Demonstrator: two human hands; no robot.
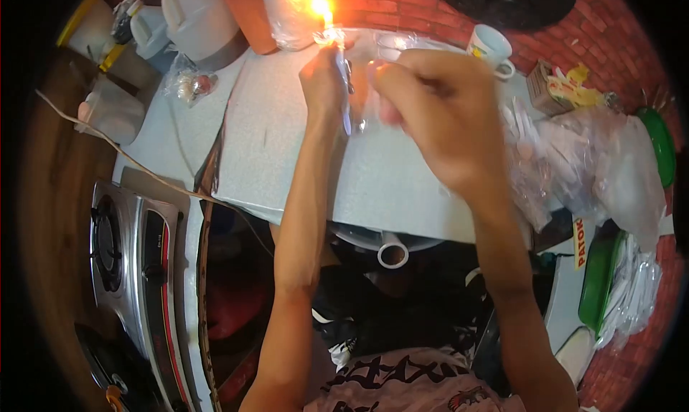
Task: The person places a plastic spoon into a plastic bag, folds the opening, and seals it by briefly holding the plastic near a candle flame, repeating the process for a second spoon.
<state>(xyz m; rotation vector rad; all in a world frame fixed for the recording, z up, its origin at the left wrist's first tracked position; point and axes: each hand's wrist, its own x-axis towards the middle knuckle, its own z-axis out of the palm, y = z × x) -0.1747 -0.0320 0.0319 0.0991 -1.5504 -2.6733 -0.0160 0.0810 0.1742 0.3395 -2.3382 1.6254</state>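
A bright flame (321,8) burns above my left hand (323,82), at the far edge of the white tabletop (273,146). My left hand is closed near the top of a clear plastic piece (347,100) that hangs down beside it. To the right, my right hand (445,103) is raised over the table, slightly blurred, with thumb and index finger pressed together. Something clear shows at its fingertips, too small and smeared to name. Glare from the flame hides what lies right around my left fingertips.
White jugs (197,24) and an orange container (247,13) stand at the back left. A gas stove (133,268) is at the left. On the right are a mug (490,46), plastic bags (574,153) and a green tray (601,279). A cable (129,157) crosses the left side.
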